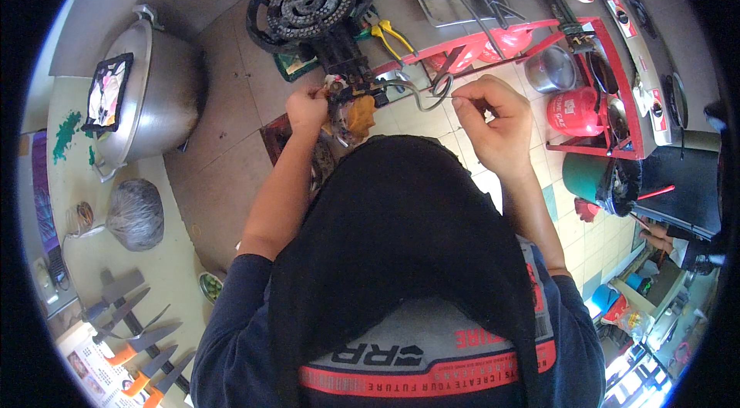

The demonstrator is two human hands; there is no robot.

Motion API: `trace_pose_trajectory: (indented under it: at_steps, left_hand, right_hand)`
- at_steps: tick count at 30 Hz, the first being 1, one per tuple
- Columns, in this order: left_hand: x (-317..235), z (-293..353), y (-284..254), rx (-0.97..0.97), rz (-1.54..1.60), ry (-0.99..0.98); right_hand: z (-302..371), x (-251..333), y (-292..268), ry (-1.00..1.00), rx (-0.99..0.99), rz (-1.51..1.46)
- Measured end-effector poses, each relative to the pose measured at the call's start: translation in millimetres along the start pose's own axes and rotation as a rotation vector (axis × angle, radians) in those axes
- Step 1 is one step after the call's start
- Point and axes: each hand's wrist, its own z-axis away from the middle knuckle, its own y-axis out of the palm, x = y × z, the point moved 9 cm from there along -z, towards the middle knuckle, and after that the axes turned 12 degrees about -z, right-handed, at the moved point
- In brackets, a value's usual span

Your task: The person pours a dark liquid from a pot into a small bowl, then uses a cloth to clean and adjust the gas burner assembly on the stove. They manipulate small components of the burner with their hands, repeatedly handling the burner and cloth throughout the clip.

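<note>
A black cast-iron gas burner (312,3) with a ringed head sits on the counter, its neck and valve end (356,88) pointing toward me. My left hand (308,109) is closed at the left side of that valve end; its fingertips are partly hidden there. An orange-yellow cloth-like piece (360,117) lies just below the valve. From the valve's right side runs a grey gas hose (420,100) that bends into a loop. Beside the loop, my right hand (493,127) pinches a thin wire-like piece (441,96) between thumb and forefinger, pointing toward the valve.
Yellow-handled pliers (395,40) lie right of the burner. A metal tray (455,15) holds a strainer and utensils. A red frame (617,100) stands at right with a red gas cylinder (574,111). At left are a large pot (166,92) and several knives (146,339).
</note>
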Motion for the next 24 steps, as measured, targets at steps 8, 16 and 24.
trace_pose_trajectory:
  at_steps: [8,16,24]
  left_hand:
    - [-19,21,-61,0.235,1.181,-0.186]
    - [-166,95,-174,0.823,1.842,0.111]
    - [-196,129,-185,0.853,1.767,0.102]
  right_hand:
    - [-8,22,1,-0.082,0.006,-0.022]
    - [-24,112,30,-0.63,0.01,-0.064]
    - [-19,141,44,-0.744,0.005,-0.046]
